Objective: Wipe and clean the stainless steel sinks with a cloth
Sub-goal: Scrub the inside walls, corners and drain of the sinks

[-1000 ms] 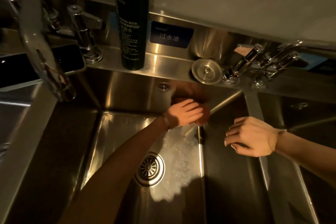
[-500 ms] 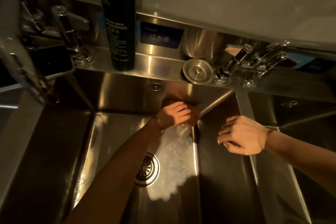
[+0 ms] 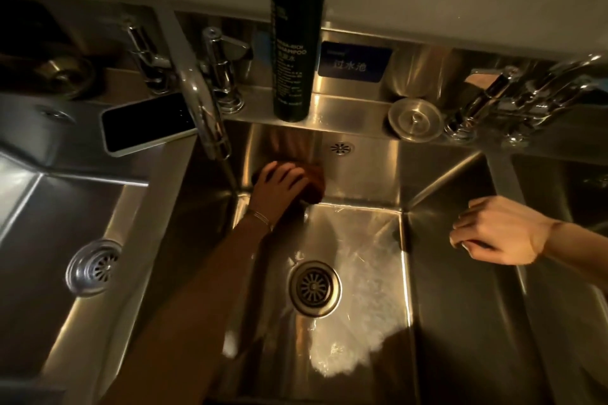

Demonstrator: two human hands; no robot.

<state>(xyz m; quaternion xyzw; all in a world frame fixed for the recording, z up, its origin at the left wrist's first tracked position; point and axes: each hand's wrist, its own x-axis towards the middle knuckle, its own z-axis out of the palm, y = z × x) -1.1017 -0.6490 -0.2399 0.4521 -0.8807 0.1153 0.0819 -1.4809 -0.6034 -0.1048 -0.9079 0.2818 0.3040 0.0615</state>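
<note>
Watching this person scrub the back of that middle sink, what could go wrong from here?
The phone lies on the ledge between two basins, right by the faucet spout, so splashes or a nudge could wet it or tip it in. The tall shampoo bottle stands on the narrow ledge directly above the left hand and its cloth; an upward swipe might knock it over. Bright patches on the basin floor look wet, perhaps slippery.

- Three sink basins: middle (image 3: 362, 240), left (image 3: 49, 223), right (image 3: 575, 174), the last only partly in view.
- Two drain strainers (image 3: 315, 288) (image 3: 93, 267).
- One loose sink plug (image 3: 415, 119).
- One dark bottle (image 3: 296, 39).
- One phone (image 3: 148, 123).
- One cloth (image 3: 312, 182).
- Two hands: left (image 3: 279, 187), right (image 3: 500, 230).
</note>
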